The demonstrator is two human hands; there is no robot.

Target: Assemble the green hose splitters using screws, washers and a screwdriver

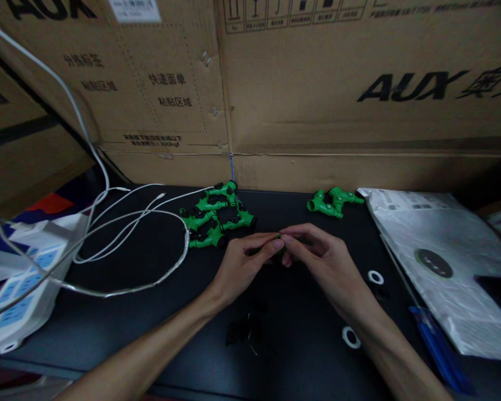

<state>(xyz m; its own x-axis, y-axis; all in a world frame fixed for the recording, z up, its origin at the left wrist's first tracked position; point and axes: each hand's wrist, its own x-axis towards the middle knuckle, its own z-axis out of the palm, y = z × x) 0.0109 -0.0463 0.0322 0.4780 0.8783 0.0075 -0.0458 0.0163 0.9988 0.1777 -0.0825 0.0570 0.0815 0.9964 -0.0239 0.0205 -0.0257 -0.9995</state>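
One white power strip (52,289) with blue socket faces lies along the left edge of the dark table (150,323), plugs seated in it. White cables (105,294) loop from there across the left half of the tabletop. Beyond their bend, toward the far edge, sits a cluster of green fittings (209,236), bright and smooth, with stubby tubular branches and black ends, heaped close together. Nearer the front edge, left of the middle, lie small black pieces (250,329), too dark to make out in shape.

Above the middle of the table, the left hand (244,262) has its thumb and forefinger pressed together at the tips, pinching a small green piece (278,237). Only a sliver of its green shows between the fingertips; its full shape is hidden. The right hand (323,256) meets it from the other side, thumb and forefinger pinching the same piece, the fingertips of both hands almost touching.

Past the right hand, by the far edge, rest more green fittings (343,196), glossy, branched, one showing an open round mouth. Two white rings (369,277) lie flat toward the right, then a blue item (440,348) and a silvery-white package (401,223) covering the far right corner.
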